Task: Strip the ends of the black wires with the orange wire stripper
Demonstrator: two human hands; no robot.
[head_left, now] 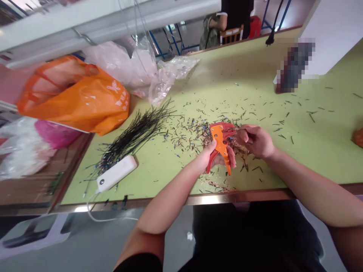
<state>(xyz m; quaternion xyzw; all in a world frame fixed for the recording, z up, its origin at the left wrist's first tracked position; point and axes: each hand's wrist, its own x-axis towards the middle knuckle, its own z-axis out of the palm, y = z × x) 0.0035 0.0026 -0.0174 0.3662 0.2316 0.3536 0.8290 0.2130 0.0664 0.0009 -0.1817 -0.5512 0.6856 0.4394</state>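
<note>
Orange wire stripper point(219, 141), in left hand point(209, 156)

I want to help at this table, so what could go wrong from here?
The right hand sits close to the jaws of the orange-and-red wire stripper in the left hand, so fingers might get pinched. The small cut wire bits scattered over the green table could poke skin or get brushed onto the floor. The bundle of black wires touches the white box, so it might snag on the box's cable.
</note>
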